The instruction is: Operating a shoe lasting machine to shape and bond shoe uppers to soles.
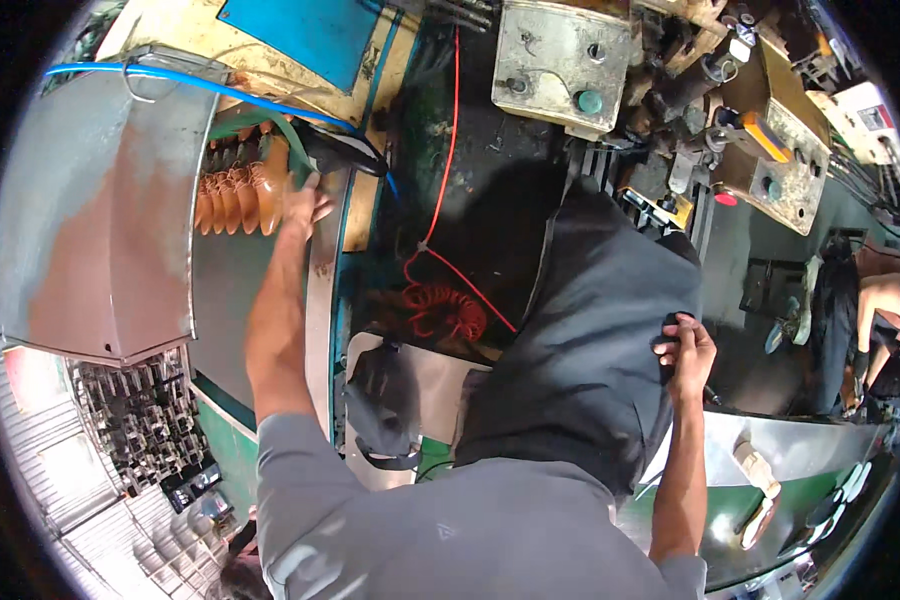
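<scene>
My left hand (306, 205) reaches up to a row of tan leather shoes (232, 203) standing side by side at the mouth of a grey metal hood. Its fingers look stretched and apart, right beside the end shoe and the lower end of a green strip (295, 145). Whether they touch either one, I cannot tell. Beside the black cloth over my lap (590, 330) is my right hand (688, 352), its fingers curled in. Something small and dark shows at its fingertips, too small to name.
The grey hood (100, 220) stands at the left over a dark belt (232, 300). A coiled red air hose (445, 312) hangs ahead. Control boxes (560, 65) are at the upper right. On a metal bench (720, 440) at the right lie shoe parts (758, 520). Another person's arm (878, 300) shows far right.
</scene>
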